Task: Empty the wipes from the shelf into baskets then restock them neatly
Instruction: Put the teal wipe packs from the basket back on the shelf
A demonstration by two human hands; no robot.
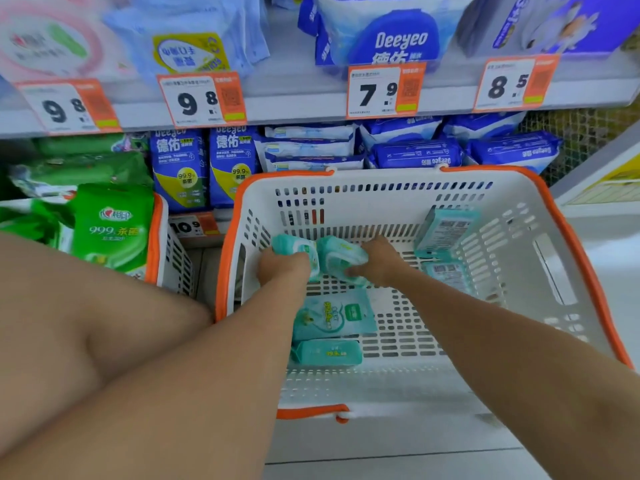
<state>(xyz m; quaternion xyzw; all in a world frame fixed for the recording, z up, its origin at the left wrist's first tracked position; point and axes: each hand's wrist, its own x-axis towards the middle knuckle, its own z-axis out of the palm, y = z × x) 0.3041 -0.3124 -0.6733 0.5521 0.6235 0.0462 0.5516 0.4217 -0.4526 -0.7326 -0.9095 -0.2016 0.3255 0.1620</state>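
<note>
Head view: left hand (282,266) clenched round one teal wipes pack (294,249), right hand (379,263) round another (341,258), low inside white basket (512,216); bare perforated floor rightward, orange rim encircling.

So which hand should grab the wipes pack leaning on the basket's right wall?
Probably the right hand: it is nearer the leaning pack. Both it and the left hand grip teal packs in the basket.

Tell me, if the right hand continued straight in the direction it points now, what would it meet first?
The right hand points up-left, gripping a teal wipes pack. That pack would likely meet the left hand's teal pack first; depth is unclear.
</note>
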